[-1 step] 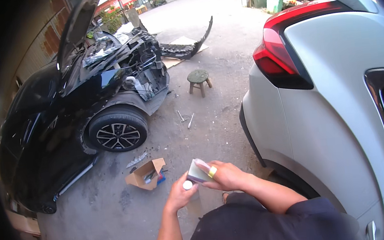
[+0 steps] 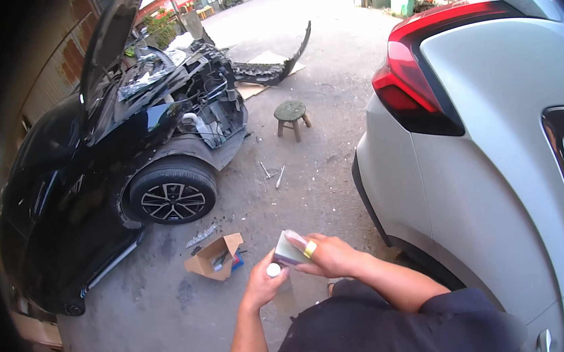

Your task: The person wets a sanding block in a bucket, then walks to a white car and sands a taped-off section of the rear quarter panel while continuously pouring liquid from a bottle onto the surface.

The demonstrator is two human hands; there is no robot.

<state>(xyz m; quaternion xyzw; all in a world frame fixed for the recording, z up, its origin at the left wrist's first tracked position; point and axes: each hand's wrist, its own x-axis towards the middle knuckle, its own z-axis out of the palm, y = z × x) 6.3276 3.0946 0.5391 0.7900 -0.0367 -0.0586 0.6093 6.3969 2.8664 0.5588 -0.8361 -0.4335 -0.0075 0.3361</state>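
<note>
Low in the centre of the frame, my right hand (image 2: 330, 256) has its grip clamped on a pale rectangular pad (image 2: 288, 249), soft-looking and flat-sided. My left hand (image 2: 263, 285) is closed around a small bottle with a round white cap (image 2: 274, 270), touching the pad's lower edge. Left of them, an open brown cardboard box (image 2: 214, 257) lies on the rough grey concrete floor (image 2: 324, 192), holding something blue I cannot identify. A smooth white car (image 2: 499, 175) fills the right.
</note>
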